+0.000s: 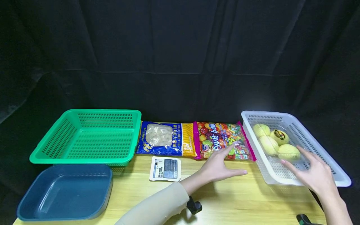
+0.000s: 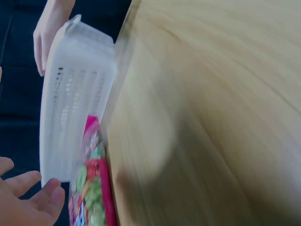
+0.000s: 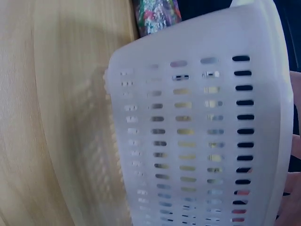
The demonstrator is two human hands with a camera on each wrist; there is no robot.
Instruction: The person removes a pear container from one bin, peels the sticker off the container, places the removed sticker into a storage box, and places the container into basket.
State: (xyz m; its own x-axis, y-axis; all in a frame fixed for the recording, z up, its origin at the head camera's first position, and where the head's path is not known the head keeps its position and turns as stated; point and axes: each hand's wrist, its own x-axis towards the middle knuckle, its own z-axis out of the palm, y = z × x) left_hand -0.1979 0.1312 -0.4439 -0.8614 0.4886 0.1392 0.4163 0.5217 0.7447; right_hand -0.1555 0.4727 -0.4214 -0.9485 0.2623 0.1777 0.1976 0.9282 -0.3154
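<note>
In the head view, my right hand [image 1: 317, 175] reaches over the near right part of a white slotted basket [image 1: 341, 176]. Its fingers are spread, with the tips right by a clear pack of yellow round fruits [image 1: 269, 145], one bearing a dark sticker. The basket wall hides most of that hand in the right wrist view. My left hand [image 1: 220, 165] hovers in front of a colourful candy bag [image 1: 216, 137], thumb and fingers apart and nothing held. From the left wrist, its fingers [image 2: 23, 183] overlap the near side of the candy bag.
A green basket [image 1: 105, 142] stands back left, with a dark blue tub [image 1: 67, 193] before it. A blue and yellow pasta bag [image 1: 166, 139] lies beside the candy. A small flat white packet [image 1: 165, 168] rests in front. Black cloth [image 1: 180, 62] hangs behind the table.
</note>
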